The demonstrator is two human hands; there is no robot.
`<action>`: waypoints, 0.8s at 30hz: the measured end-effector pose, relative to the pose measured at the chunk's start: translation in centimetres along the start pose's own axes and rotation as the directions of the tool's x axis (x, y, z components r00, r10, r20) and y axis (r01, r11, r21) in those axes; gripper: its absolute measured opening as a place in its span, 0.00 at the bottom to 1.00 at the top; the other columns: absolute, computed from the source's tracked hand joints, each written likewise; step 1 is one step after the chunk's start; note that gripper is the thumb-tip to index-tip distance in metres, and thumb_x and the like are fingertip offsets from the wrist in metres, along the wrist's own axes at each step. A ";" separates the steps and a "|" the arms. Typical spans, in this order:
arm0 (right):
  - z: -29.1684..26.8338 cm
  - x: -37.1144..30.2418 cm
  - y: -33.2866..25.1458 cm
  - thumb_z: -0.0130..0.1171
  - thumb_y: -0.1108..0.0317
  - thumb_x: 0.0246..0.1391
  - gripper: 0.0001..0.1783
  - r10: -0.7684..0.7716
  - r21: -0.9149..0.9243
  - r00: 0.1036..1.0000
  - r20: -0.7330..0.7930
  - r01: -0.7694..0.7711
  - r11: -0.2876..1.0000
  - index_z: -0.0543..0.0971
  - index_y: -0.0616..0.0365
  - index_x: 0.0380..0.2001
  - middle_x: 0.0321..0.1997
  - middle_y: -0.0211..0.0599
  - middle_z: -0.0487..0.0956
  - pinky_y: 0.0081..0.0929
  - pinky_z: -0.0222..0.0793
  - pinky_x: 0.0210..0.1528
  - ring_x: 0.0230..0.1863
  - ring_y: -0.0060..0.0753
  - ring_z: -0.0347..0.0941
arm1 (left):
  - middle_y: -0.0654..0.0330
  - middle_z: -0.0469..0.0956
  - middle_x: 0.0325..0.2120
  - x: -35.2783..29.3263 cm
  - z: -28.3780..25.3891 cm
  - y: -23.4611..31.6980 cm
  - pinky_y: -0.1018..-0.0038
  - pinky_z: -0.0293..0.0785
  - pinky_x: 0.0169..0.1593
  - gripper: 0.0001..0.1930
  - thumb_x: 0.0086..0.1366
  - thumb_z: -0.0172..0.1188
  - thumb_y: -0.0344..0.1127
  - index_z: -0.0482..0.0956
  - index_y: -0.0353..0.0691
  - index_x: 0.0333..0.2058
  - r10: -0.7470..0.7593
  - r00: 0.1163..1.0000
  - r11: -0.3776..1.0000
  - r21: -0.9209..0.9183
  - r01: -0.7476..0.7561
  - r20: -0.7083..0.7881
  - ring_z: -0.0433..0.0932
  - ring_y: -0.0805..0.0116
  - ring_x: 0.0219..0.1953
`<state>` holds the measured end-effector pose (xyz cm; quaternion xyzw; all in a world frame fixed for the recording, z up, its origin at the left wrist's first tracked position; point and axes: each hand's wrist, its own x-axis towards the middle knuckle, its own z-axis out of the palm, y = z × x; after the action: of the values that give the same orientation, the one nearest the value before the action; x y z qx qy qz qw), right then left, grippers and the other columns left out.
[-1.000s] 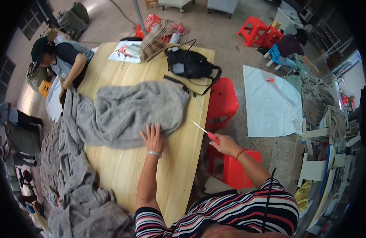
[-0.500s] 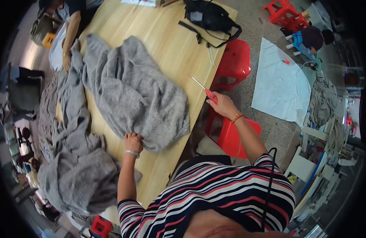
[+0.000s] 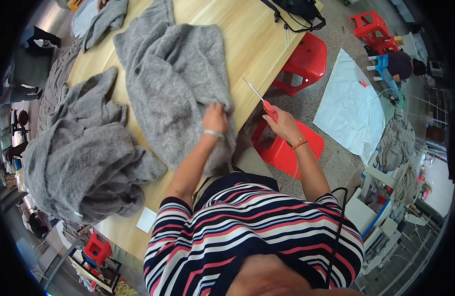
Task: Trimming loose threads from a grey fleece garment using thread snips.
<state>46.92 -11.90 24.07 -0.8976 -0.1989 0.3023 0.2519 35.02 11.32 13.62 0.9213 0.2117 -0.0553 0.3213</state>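
A fuzzy grey knit garment (image 3: 163,89) lies rumpled on the wooden table (image 3: 247,29), its near end hanging over the edge toward my lap. My left hand (image 3: 216,118) is closed on its cloth near the right side, where a fold bunches up at the fingers; the fingertips are partly hidden. Away from the cloth, past the table's right edge, my right hand (image 3: 283,124) grips a tool (image 3: 270,109) with a red handle and a long thin metal shaft. That shaft points up and left over the tabletop, touching nothing.
More grey knitwear (image 3: 89,163) is heaped on the left. At the far left, another person's hand (image 3: 103,4) is by a grey piece. A black bag (image 3: 299,7) lies at the far edge. Red stools (image 3: 306,59) stand right of the table, beside a pale sheet (image 3: 351,103) on the floor.
My left hand has moved right across the garment, from its lower left edge to its right side. The view has shifted. My right hand still holds the red-handled tool.
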 end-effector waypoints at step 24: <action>2.9 -5.6 -3.1 0.58 0.56 0.57 0.21 -0.123 -0.035 0.990 0.070 0.126 0.991 0.74 0.54 0.50 0.38 0.53 0.81 0.48 0.73 0.43 0.41 0.58 0.77 | 0.52 0.76 0.39 -5.4 -8.2 -10.6 0.64 0.71 0.46 0.07 0.49 0.57 0.22 0.78 0.38 0.28 0.116 0.974 0.989 -0.067 -0.131 -0.192 0.73 0.50 0.44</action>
<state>40.31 -11.34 26.35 -0.8774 -0.2687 0.3121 0.2459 25.29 21.91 15.31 0.9204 0.1854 0.0604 0.3390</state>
